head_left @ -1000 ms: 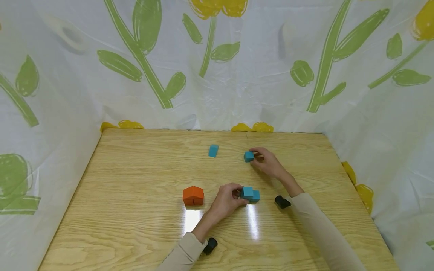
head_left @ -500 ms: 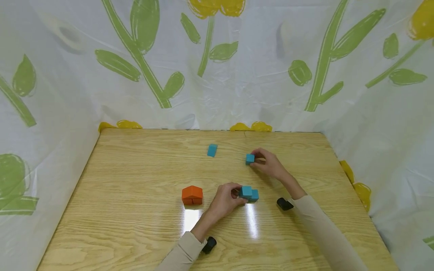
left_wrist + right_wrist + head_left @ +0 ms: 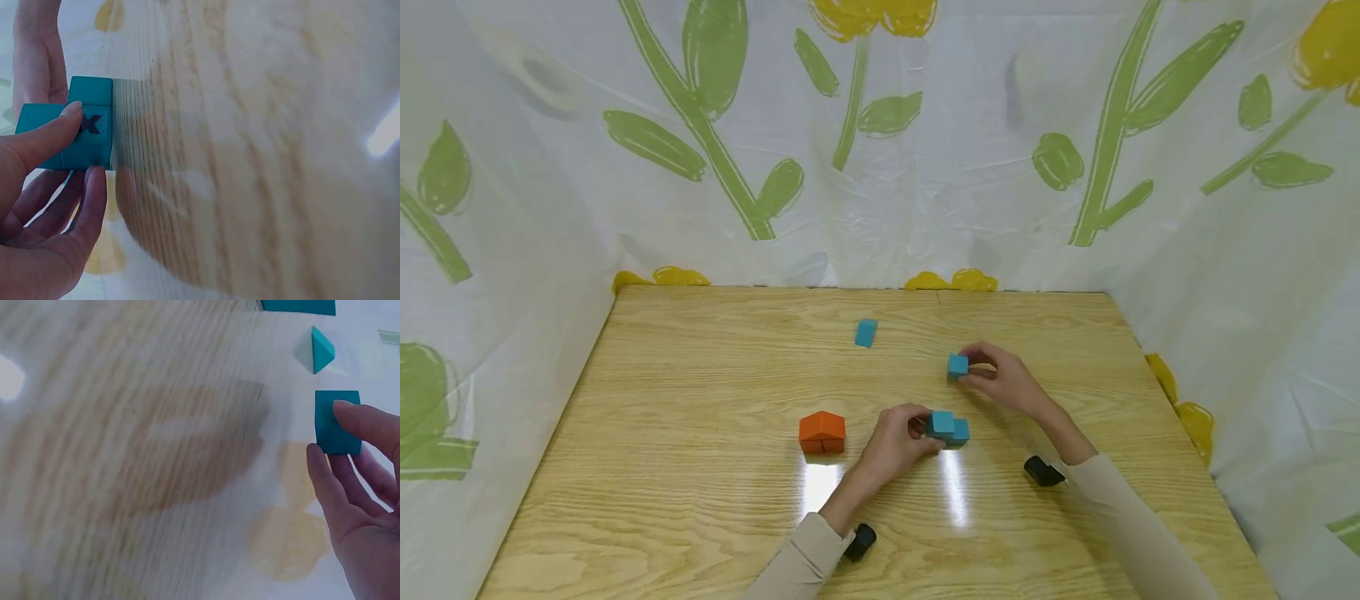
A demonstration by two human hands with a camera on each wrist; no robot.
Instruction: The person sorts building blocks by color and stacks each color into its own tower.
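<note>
My left hand [image 3: 898, 446] pinches a small stack of blue blocks [image 3: 943, 423] near the middle of the table. In the left wrist view, its thumb lies across a blue block marked with a dark X [image 3: 92, 139], with a second blue block [image 3: 90, 91] alongside on the table and another on top. My right hand [image 3: 1006, 382] grips a separate blue block [image 3: 957, 366] between thumb and fingers. In the right wrist view this blue block [image 3: 337, 425] is raised off the table. A blue triangular prism [image 3: 322, 351] lies apart from both hands.
An orange house-shaped group of blocks [image 3: 822, 432] stands left of my left hand. The wooden table [image 3: 700, 358] is bounded at the back and sides by white cloth [image 3: 970, 183] with flower prints. Black wrist cameras [image 3: 1043, 472] hang by both cuffs.
My right hand has drawn the blue block nearer to me and closer to the stack. My left hand stays on the stack; the view has shifted slightly.
</note>
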